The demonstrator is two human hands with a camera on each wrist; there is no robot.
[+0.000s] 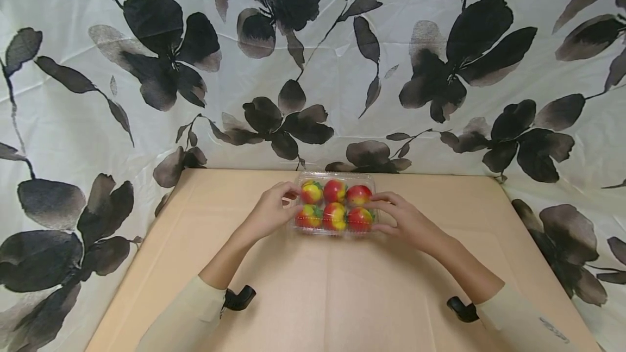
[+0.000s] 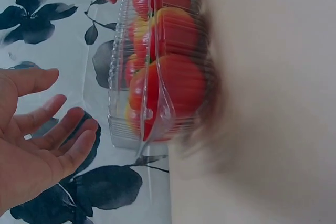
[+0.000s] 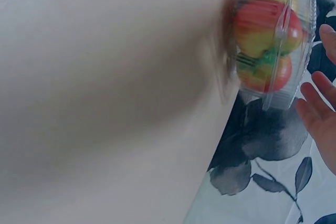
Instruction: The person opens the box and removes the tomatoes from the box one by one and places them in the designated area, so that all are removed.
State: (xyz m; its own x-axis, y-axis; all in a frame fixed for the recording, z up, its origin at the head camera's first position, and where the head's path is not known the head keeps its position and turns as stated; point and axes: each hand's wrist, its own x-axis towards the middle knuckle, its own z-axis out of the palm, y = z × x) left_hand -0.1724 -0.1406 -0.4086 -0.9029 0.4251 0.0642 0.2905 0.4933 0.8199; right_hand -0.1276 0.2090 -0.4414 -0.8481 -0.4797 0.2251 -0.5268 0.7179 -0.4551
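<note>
A clear plastic clamshell box (image 1: 337,177) sits near the far edge of the table, its lid down over several red-and-yellow fruits (image 1: 335,216) with green leaves. They stand in two rows; their exact kind is hard to tell. My left hand (image 1: 272,212) is beside the box's left end, and in the left wrist view its loosely bent fingers (image 2: 73,121) are apart from the plastic. At the right end is my right hand (image 1: 403,219), fingers reaching toward the box with spaces between them. Whether its fingertips touch the plastic I cannot tell. Neither hand grips anything.
The box rests on a light tan tabletop (image 1: 303,297) with faint creases. Behind and around it hangs white cloth (image 1: 362,107) printed with dark flowers. Each sleeve cuff has a black wrist device (image 1: 239,298) near it.
</note>
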